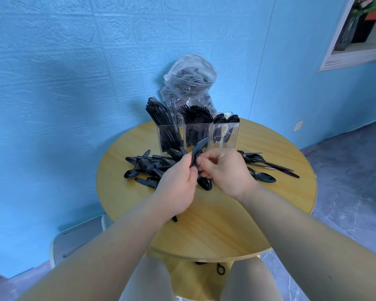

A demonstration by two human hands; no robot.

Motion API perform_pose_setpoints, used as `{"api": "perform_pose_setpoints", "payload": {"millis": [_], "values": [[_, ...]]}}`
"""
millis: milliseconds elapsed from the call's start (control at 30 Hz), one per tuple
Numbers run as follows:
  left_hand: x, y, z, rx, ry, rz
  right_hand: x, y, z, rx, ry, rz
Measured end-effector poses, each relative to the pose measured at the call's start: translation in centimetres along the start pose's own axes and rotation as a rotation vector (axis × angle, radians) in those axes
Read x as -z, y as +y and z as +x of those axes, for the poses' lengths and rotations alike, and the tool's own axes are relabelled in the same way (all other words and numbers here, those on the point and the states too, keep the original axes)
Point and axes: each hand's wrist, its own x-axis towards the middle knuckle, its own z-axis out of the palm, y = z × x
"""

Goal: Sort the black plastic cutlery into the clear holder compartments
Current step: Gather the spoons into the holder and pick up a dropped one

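So both hands were together over the counter [215, 224]: left hand [176, 185] gripped a bunch of spoons [199, 146], probably to drop them as one batch, right hand [224, 170] pinching at it, holder [198, 133] just behind.

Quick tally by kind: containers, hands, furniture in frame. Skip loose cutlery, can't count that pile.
Clear holder compartments: 3
Plastic bag of cutlery: 1
Hands, left hand and right hand: 2
Round wooden table: 1
Total: 7

Glossy black plastic cutlery [259, 177], clear smooth holder [226, 135], matt wood-grain table [215, 224], crinkled plastic bag [190, 77].
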Motion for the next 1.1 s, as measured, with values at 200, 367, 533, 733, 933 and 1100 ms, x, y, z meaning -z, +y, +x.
{"api": "perform_pose_setpoints", "payload": {"millis": [200, 367, 533, 733, 933, 1100], "values": [[0.0, 0.0, -0.1, -0.014, -0.001, -0.035, 0.2, 0.5, 0.4, 0.010, 0.022, -0.082], [0.7, -0.3, -0.1, -0.041, -0.008, 0.052, 1.2, 0.9, 0.8, -0.096, 0.159, -0.080], [1.0, -0.1, -0.1, -0.062, -0.042, 0.158, 1.6, -0.1, 1.6, -0.190, 0.206, -0.042], [1.3, -0.3, 0.2, -0.071, 0.030, 0.269, 1.6, 0.4, 2.3, -0.267, 0.226, 0.116], [1.7, -1.1, 1.0, -0.008, 0.131, 0.352, 2.8, 0.9, 1.8, -0.216, 0.245, 0.123], [1.7, -1.4, 1.4, 0.011, 0.054, 0.345, 3.2, 0.4, 1.4, -0.103, 0.080, 0.214]]}}
